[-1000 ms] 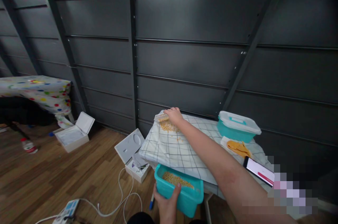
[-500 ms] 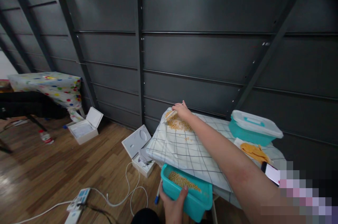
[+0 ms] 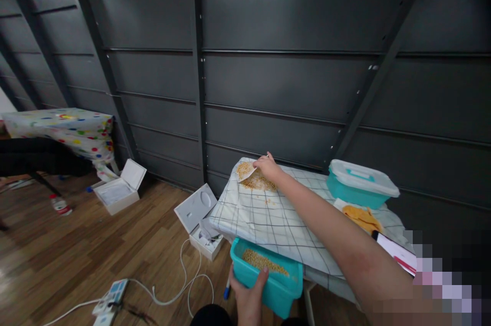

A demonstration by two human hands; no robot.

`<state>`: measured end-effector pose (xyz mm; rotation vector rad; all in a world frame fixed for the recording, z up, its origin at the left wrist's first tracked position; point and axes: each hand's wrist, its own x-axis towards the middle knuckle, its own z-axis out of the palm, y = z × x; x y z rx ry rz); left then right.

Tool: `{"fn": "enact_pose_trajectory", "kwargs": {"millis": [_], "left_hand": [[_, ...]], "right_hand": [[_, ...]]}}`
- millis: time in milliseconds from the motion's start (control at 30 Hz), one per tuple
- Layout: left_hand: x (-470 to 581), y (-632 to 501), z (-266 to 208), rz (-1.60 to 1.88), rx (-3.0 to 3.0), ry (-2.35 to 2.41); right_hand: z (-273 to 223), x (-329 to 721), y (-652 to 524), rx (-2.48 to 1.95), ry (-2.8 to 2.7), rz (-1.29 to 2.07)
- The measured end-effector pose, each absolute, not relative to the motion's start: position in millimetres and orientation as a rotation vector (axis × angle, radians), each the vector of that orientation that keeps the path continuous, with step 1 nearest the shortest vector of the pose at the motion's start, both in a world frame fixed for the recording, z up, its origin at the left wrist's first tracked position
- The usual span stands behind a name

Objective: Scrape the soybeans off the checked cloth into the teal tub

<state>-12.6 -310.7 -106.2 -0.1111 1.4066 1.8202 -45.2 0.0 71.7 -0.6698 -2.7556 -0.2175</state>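
Note:
My left hand [image 3: 248, 292] grips the near side of a turquoise plastic bin [image 3: 279, 298], thumb over its rim. Yellowish beans or grains [image 3: 264, 261] lie inside the bin, which sits below the front edge of the cloth-covered table [image 3: 245, 218]. Stretched across the table, my right hand [image 3: 267, 166] is closed on a thin white card-like piece [image 3: 247, 175]. That piece stands tilted among a spread of the same yellow grains [image 3: 259, 182] at the table's far left corner. A few grains are scattered nearer to me on the checked cloth.
At the table's right are a lidded turquoise box [image 3: 362, 182], an orange-yellow cloth [image 3: 360, 217] and a phone [image 3: 395, 252]. Open white boxes [image 3: 207, 244], cables [image 3: 164, 300], a power strip [image 3: 111, 300] and a bottle [image 3: 60, 205] lie on the floor. A dark panelled wall [image 3: 268, 80] stands behind.
The white piece has turned, showing more of its flat face among the grains. My right hand has shifted slightly; my left hand keeps hold of the bin. The whole view has moved a little.

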Motion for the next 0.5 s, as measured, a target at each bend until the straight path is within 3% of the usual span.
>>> {"fn": "enact_pose_trajectory", "kwargs": {"millis": [500], "left_hand": [[-11,-315,-95,1.788,-0.068,1.424]], "right_hand": [[69,-13,-1,-0.832,-2.803,-0.213]]}}
